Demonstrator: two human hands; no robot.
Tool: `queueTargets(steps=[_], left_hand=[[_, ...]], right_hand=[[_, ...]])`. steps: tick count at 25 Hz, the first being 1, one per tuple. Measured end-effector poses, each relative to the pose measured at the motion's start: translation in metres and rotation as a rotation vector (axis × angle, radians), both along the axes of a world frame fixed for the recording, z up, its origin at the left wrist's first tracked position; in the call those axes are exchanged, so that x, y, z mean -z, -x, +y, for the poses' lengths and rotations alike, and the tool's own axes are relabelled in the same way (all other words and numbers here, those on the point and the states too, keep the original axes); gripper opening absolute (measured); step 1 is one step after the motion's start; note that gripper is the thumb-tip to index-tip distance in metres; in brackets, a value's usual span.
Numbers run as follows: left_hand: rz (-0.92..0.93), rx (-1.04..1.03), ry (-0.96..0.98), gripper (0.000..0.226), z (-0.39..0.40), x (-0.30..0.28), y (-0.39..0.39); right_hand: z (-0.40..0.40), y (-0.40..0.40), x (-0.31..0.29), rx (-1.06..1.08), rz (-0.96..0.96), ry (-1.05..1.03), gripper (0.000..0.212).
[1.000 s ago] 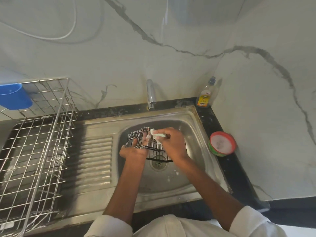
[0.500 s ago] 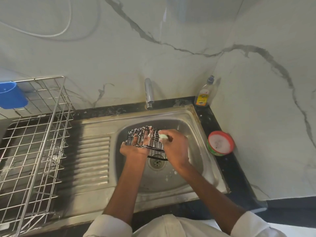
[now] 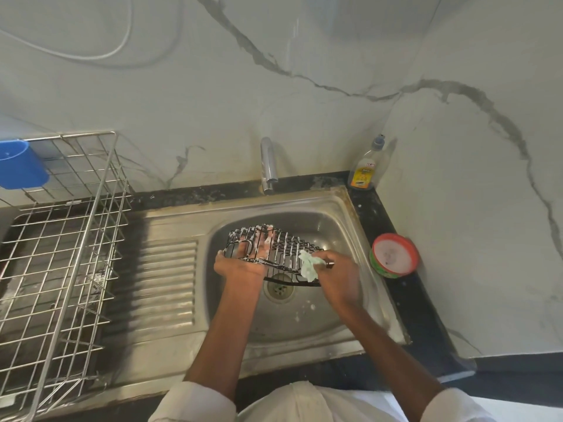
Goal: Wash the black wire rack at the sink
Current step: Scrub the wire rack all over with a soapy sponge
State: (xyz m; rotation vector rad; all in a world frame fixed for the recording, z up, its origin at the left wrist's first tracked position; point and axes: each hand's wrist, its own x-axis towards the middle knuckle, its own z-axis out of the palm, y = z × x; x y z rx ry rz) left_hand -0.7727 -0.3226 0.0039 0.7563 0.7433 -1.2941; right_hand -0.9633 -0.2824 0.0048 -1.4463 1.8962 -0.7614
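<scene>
From the head camera, the black wire rack (image 3: 275,252) is held up over the bowl of the steel sink (image 3: 341,226), just above the drain (image 3: 278,289). The left hand (image 3: 240,263) is closed on the rack's near left edge, with its fingers (image 3: 262,242) poking up through the wires. The right hand (image 3: 339,277) is closed on a pale green scrub cloth (image 3: 307,264) and presses it on the rack's right end. White soap foam sits on many of the wires, so the soaping looks well along. The tap (image 3: 268,166) has no water coming out, so the rack has not been rinsed. My guess is that some scrubbing is left, then a rinse, and then the rack may go to dry in the big metal dish basket (image 3: 76,239) on the left, which has a blue cup (image 3: 19,166) hooked on its back. A soap bottle (image 3: 364,169) stands in the back corner, and a round red tub (image 3: 394,255) of white soap sits on the black counter (image 3: 411,306) to the right of the sink. Compared with a second ago, the right hand and cloth have slid from the top middle of the rack out to its right end. The left hand has kept its hold in the same spot, and the rack has stayed over the drain.
</scene>
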Motion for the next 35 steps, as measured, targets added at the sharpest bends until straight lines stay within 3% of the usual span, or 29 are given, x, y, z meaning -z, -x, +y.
queueTargets(steps=[4,8,13,15,18,20,24,28,32,35], left_hand=[[0.011,0.017,0.044,0.056,0.001,0.001,-0.001],[0.020,0.051,0.073,0.058,0.003,-0.009,0.005],[0.012,0.032,0.095,0.063,0.002,-0.009,0.001],[-0.030,0.062,0.045,0.056,0.003,-0.013,0.004],[-0.077,0.149,-0.004,0.054,0.004,-0.022,0.011],[-0.074,0.166,-0.008,0.054,0.005,-0.023,0.011],[-0.049,0.137,0.010,0.049,0.002,-0.021,0.006],[-0.050,0.211,0.005,0.054,0.005,-0.023,0.011],[0.005,0.099,0.026,0.063,0.001,-0.023,0.004],[0.009,0.048,0.046,0.065,-0.003,-0.015,-0.007]], right_hand=[[-0.004,-0.023,-0.024,-0.272,-0.086,0.171,0.024],[-0.035,-0.040,-0.034,-0.030,-0.168,0.262,0.027],[0.023,-0.032,-0.038,-0.312,-0.199,0.203,0.028],[0.002,-0.029,-0.041,-0.375,-0.259,0.163,0.027],[-0.043,-0.034,-0.047,-0.203,-0.311,0.191,0.025],[-0.041,-0.043,-0.050,-0.164,-0.279,0.277,0.027],[0.010,-0.053,-0.043,-0.493,-0.109,0.452,0.039],[-0.036,-0.048,-0.041,-0.182,-0.118,0.337,0.027],[0.004,-0.037,-0.027,-0.351,-0.098,0.344,0.029],[0.009,0.001,0.004,-0.079,-0.058,0.124,0.027]])
